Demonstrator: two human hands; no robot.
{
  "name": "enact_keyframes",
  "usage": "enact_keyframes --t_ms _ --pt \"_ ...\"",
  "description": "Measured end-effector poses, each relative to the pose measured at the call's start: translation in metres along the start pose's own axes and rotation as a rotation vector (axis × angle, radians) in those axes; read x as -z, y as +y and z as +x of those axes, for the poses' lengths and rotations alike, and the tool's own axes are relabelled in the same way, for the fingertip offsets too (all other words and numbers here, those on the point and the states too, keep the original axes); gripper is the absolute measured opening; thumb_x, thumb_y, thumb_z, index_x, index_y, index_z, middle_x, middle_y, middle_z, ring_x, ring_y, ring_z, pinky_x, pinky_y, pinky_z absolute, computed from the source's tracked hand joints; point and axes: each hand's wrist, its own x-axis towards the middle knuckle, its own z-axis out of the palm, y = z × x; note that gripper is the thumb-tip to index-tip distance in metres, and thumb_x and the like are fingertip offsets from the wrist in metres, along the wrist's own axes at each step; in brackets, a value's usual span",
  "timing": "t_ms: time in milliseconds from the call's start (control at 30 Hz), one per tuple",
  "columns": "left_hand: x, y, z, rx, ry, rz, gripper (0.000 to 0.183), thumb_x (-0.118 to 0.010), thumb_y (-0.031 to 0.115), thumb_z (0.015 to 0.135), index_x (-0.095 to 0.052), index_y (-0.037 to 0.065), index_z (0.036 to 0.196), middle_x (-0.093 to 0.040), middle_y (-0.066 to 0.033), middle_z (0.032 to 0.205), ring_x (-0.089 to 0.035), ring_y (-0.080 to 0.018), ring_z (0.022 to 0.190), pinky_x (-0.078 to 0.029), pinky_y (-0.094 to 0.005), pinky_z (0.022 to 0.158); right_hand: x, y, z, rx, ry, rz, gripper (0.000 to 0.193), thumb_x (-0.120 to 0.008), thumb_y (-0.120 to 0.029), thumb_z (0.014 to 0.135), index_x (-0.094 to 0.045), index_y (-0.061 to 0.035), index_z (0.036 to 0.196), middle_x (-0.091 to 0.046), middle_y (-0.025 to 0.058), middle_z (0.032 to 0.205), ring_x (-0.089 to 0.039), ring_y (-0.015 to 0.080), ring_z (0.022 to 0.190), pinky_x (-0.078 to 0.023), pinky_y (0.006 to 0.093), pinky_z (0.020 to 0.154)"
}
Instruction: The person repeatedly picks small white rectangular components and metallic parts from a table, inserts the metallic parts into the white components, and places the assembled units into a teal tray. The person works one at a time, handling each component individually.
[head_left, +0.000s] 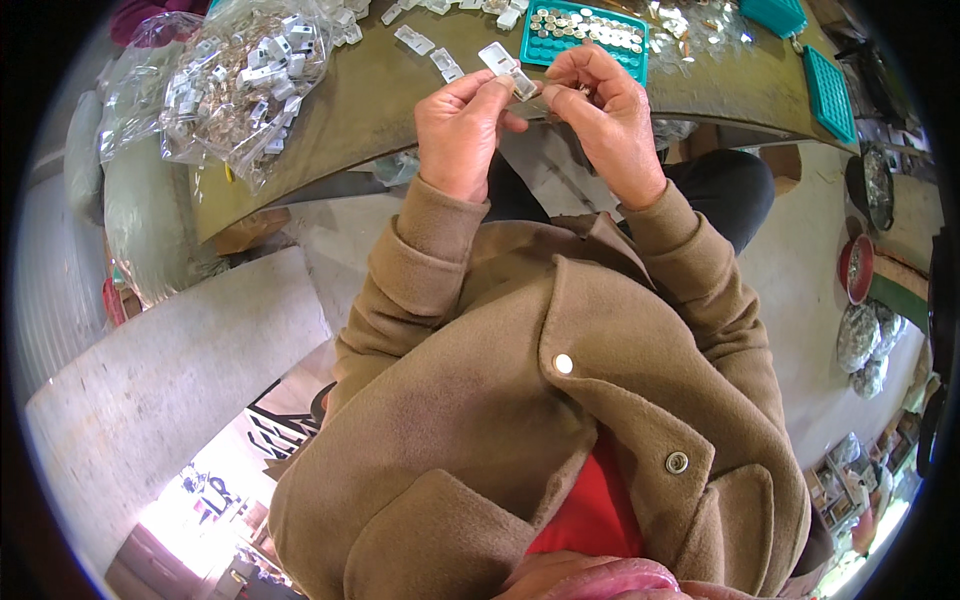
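Above the table's near edge, my left hand point(458, 140) pinches a small white and clear hinged plastic case point(496, 58) between thumb and fingers. The case lies folded open, its two halves end to end. My right hand point(618, 125) is close beside it, thumb and fingers pinched together by the case's lower half. Something small and dark shows among the right fingers, too little of it to name. Just beyond the hands lies a teal tray point(641, 72) with rows of small round whitish and gold pieces point(585, 27). Similar open cases point(445, 63) rest left of it.
A clear plastic bag point(245, 90) full of small cases sits on the table point(350, 115) at the left. Loose clear bits point(690, 35) lie at the back right. Another teal tray point(828, 95) is at the right edge. A red bowl point(856, 268) stands lower right.
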Motion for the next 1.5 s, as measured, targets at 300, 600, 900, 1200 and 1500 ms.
enact_keyframes --t_ms 300,600,900,1200,1500 --pt "-0.010 -0.003 -0.003 0.249 -0.001 -0.444 0.028 -0.056 0.015 0.097 -0.059 0.000 0.120 -0.069 -0.0109 0.107 -0.036 0.0008 0.054 -0.029 -0.0141 0.043 -0.004 0.003 -0.003 -0.282 0.058 0.615 0.013 -0.053 0.002 0.085 -0.050 -0.0076 0.094 -0.055 0.0006 0.080 -0.047 0.0093 0.072 -0.039 0.0236 0.067" --pt "0.005 -0.010 0.013 0.614 -0.158 -1.032 0.028 -0.051 0.012 0.099 -0.054 0.001 0.125 -0.066 -0.0122 0.118 -0.064 -0.0004 0.070 -0.052 -0.0135 0.050 0.003 0.007 0.000 -0.257 0.088 0.503 0.013 -0.065 -0.003 0.086 -0.055 -0.0047 0.094 -0.062 0.0032 0.081 -0.056 0.0084 0.073 -0.045 0.0238 0.067" --pt "-0.006 -0.014 0.026 0.514 -0.148 -0.515 0.029 -0.051 0.016 0.101 -0.056 0.003 0.126 -0.066 -0.0123 0.120 -0.068 -0.0120 0.100 -0.059 -0.0173 0.069 0.038 -0.005 -0.012 -0.048 0.030 -0.260 0.012 -0.065 -0.007 0.091 -0.062 0.0009 0.099 -0.065 0.0013 0.090 -0.058 0.0068 0.085 -0.047 0.0225 0.077" --pt "-0.031 -0.016 0.024 0.338 -0.239 -0.198 0.015 -0.059 0.011 0.095 -0.062 0.000 0.104 -0.070 -0.0098 0.100 -0.069 -0.0149 0.089 -0.057 -0.0257 0.074 0.090 0.013 0.028 0.292 0.359 -0.862 0.005 -0.066 -0.007 0.084 -0.068 -0.0049 0.088 -0.062 0.0102 0.076 -0.061 0.0250 0.065 -0.049 0.0324 0.060" --pt "-0.036 -0.022 0.032 0.382 -0.263 -0.121 0.020 -0.058 0.011 0.096 -0.060 0.000 0.113 -0.070 -0.0121 0.105 -0.069 -0.0141 0.089 -0.058 -0.0230 0.074 0.094 0.027 0.035 0.447 0.234 -1.189 0.009 -0.069 -0.015 0.082 -0.067 -0.0104 0.088 -0.061 0.0041 0.086 -0.060 0.0263 0.082 -0.046 0.0380 0.073"
